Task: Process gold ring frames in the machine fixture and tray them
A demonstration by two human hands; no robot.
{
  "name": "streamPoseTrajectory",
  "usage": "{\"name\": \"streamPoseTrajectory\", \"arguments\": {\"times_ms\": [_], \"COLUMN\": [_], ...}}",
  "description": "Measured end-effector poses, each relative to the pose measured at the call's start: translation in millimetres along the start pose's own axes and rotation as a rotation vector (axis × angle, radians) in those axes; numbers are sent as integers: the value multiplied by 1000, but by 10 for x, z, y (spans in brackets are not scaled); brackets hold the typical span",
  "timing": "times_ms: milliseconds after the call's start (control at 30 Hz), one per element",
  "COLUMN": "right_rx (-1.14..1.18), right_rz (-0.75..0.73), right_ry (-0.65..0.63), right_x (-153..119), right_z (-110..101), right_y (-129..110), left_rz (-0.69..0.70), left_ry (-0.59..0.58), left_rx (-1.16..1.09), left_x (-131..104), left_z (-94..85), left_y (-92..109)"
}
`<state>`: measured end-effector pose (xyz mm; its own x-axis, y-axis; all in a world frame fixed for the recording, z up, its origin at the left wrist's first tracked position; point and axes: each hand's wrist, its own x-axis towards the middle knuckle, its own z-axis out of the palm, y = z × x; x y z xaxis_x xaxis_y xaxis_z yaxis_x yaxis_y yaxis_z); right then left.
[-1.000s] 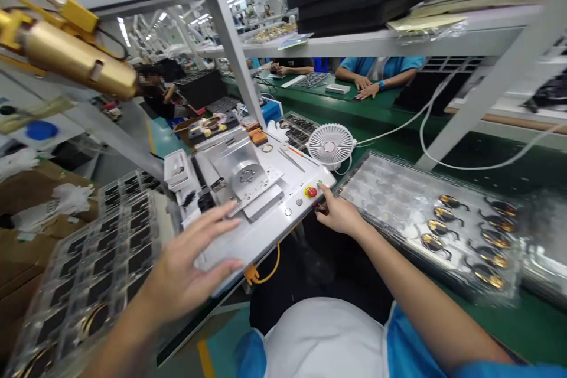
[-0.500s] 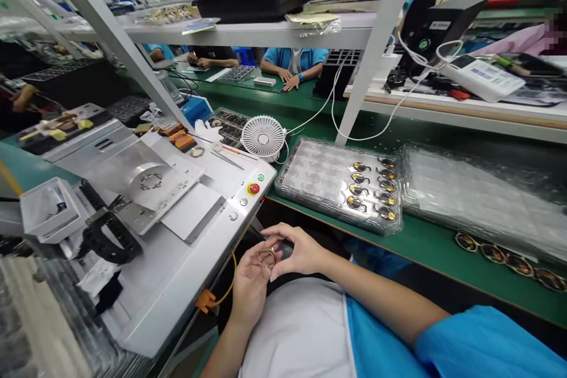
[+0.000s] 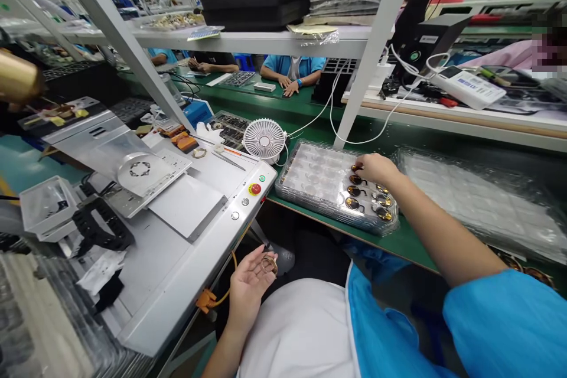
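Low in front of my body, my left hand (image 3: 251,280) is closed around a thin gold-coloured round frame (image 3: 269,264), palm turned up. My right hand (image 3: 374,169) reaches over the clear plastic tray (image 3: 310,174), its fingers together on a dark round lens piece (image 3: 357,168) at the top of a column. Below that piece, several dark round pieces with gold reflections (image 3: 353,191) lie in the tray, and another column of them (image 3: 383,213) runs partly under my hand and wrist.
A white machine (image 3: 177,266) with a red button (image 3: 256,189) fills the left side. A small white fan (image 3: 264,139) stands behind the tray. Stacked clear trays (image 3: 478,201) lie right. A person's hands (image 3: 290,85) rest across the bench.
My right hand has left the round frame near my left hand and moved up and right to the tray. My left hand still holds the frame. A gold-coloured blurred object has appeared at the far left.
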<state>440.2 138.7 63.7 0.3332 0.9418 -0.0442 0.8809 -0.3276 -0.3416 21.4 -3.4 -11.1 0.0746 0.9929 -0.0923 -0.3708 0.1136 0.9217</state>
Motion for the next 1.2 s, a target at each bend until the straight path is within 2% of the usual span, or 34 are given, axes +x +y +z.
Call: {"name": "streamPoseTrajectory", "arguments": {"times_ms": [167,267,367,467,567,633,700,767,900,967,1067,1200], "right_rx": [-83,-118,-31,177,429,523,557,562,652,729,761,654], "right_rz": [-82,-70,-27,-71,-257,-499,-714,-794,-779,-819,-916,-1100], "right_ry": [-13,-4,23,-77,-307,-433,-476,-430,-267,-206,-125,-86], "right_x": [75,25,-136,-439,-840,-1094,-1282,-1385,-1425,-1429,-1450,-1467], "right_z": [47,7,-27,62,255,376,463,534,718,825,943,982], "right_y": [47,2,-155,-487,-922,-1191,-1401,-1546,-1699,-1739,-1775,-1784], "left_rz": [-16,-33,-55,-85,-116,-115,-123,-135,-77,-39,-21,-62], "left_ry": [30,48,52,-43,-249,-381,-469,-488,-451,-415,-330,-285], "left_rx": [10,5,-21,-39,-41,-60,-82,-86,-55,-58,-107,-160], "left_x": [-13,-27,-14,55,154,210,238,230,130,70,8,-18], "left_z": [17,-24,-90,-118,-49,29,87,97,7,-39,-80,-138], "left_y": [49,61,45,33,72,128,191,237,248,231,216,207]}}
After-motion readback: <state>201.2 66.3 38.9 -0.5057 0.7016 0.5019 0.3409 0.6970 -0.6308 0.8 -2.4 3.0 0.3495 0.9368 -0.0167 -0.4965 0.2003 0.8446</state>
